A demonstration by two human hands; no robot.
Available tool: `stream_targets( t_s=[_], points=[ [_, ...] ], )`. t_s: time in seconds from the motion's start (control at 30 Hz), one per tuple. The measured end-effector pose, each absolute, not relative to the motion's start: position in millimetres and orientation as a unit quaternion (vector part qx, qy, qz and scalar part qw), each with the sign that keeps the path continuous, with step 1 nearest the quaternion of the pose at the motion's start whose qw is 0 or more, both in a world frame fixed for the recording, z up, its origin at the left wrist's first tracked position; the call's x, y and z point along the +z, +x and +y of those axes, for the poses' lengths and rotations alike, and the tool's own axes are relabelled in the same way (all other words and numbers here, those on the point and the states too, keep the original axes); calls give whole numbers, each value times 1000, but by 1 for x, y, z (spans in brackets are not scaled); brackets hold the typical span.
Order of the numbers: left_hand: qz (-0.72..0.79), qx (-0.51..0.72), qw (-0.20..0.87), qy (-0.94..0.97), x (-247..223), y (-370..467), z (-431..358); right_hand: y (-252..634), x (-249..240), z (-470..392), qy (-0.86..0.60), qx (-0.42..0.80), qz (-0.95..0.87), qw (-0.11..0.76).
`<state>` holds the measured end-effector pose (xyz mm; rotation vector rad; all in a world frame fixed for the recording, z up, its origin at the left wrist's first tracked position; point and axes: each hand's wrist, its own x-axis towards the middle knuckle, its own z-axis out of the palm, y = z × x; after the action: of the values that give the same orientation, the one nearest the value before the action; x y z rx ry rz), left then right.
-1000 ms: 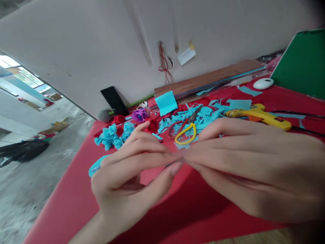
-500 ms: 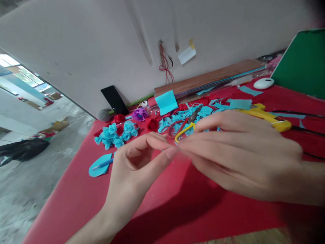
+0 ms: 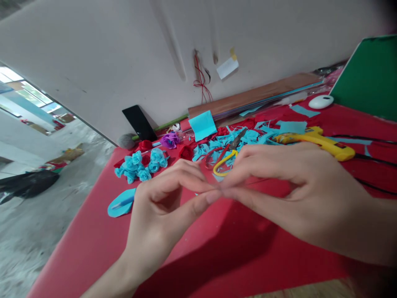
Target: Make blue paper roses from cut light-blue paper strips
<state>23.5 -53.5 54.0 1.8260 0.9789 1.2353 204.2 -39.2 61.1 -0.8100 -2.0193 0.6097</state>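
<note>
My left hand (image 3: 169, 211) is pinched, thumb against forefinger, above the middle of the red table (image 3: 204, 256). Tip to tip with it, my right hand (image 3: 288, 194) is pinched too. Whatever lies between the fingertips is too small and blurred to name. Just behind the hands lie scissors (image 3: 225, 163) with yellow and red handles, on a heap of blue paper scraps (image 3: 214, 145). Left of them is a cluster of blue paper roses (image 3: 136, 165). Nearer my left wrist, a blue pen (image 3: 124, 202) rests on a rounded blue paper piece (image 3: 116, 211).
A yellow glue gun (image 3: 328, 145) with black cables lies behind my right hand. Along the wall are a black phone (image 3: 139, 122), a purple paper flower (image 3: 170, 140), a blue paper square (image 3: 203, 125) and a white mouse (image 3: 321, 102). A green board (image 3: 369, 78) stands far right.
My right hand has shifted slightly down and turned, its thumb and forefinger now showing in a pinch and more of the glue gun uncovered. My left hand has stayed almost in place.
</note>
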Motion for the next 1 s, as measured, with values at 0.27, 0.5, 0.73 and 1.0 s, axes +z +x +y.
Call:
stream_targets(
  t_s=[0.27, 0.5, 0.73, 1.0],
  points=[
    [333, 458, 206, 798, 62, 20, -49, 211, 73, -30, -370, 476, -754, 260],
    [287, 426, 153, 844, 65, 14, -46, 216, 75, -23, -326, 555, -733, 221],
    [313, 390, 70, 863, 72, 12, -51, 218, 69, -19, -294, 660, -675, 153],
    [302, 398, 101, 860, 70, 12, -46, 216, 69, -21, -295, 661, -662, 196]
  ],
)
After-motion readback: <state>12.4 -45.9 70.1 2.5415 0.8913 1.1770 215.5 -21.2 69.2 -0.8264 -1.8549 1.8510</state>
